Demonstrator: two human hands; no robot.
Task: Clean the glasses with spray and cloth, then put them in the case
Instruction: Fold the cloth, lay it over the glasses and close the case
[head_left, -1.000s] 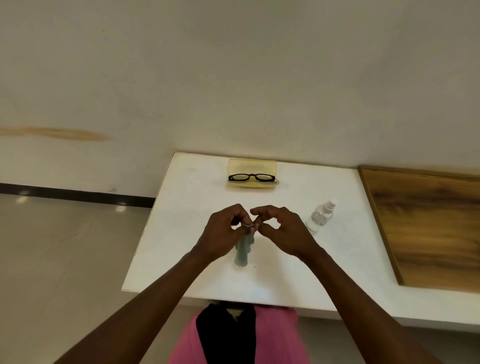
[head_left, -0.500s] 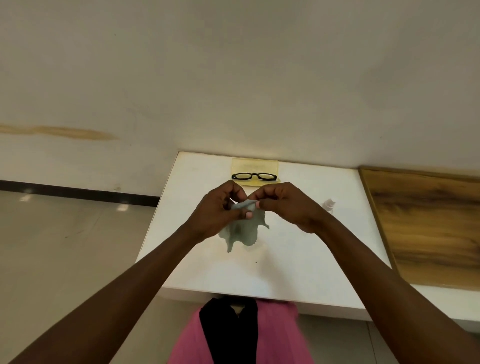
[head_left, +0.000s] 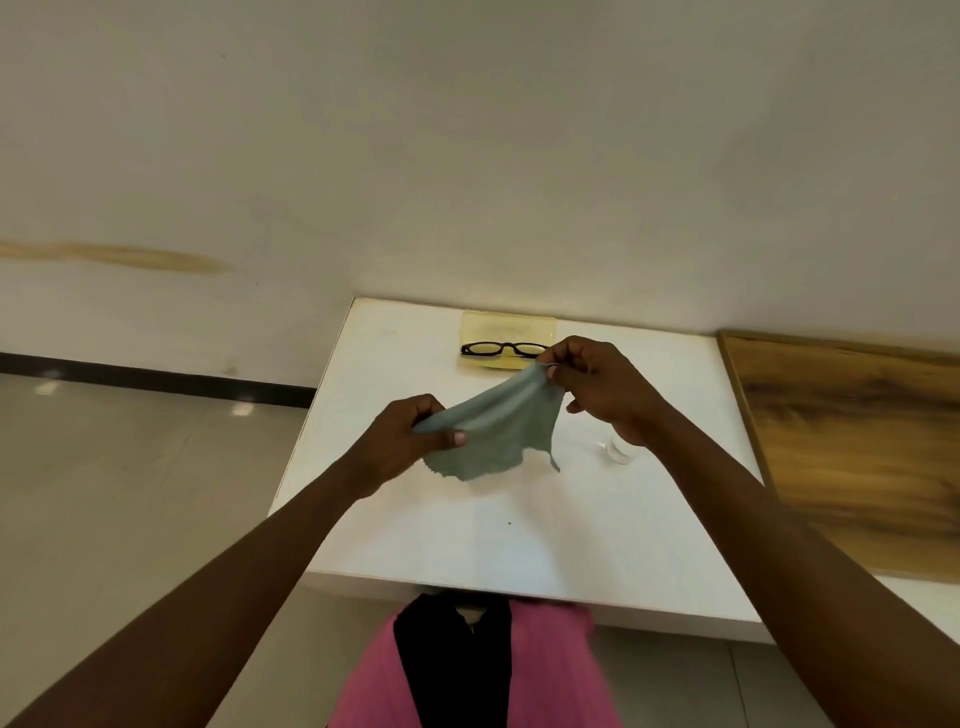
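Note:
A grey-green cleaning cloth (head_left: 493, 436) hangs spread in the air over the white table (head_left: 467, 535). My left hand (head_left: 410, 436) pinches its lower left corner and my right hand (head_left: 597, 389) pinches its upper right corner, higher and farther away. Black-framed glasses (head_left: 501, 349) lie unfolded on the open yellow case (head_left: 509, 335) at the table's far edge, just beyond my right hand. The clear spray bottle (head_left: 618, 451) lies on the table, mostly hidden behind my right wrist.
A white wall rises right behind the table. A wooden panel (head_left: 857, 457) covers the surface to the right. The tiled floor (head_left: 130, 493) lies to the left. Pink and black clothing (head_left: 467, 670) shows below the table's near edge.
The cloth was bunched between both hands close together. My hands have drawn apart, the right one up and away, and the cloth has opened out. My right arm now covers most of the bottle.

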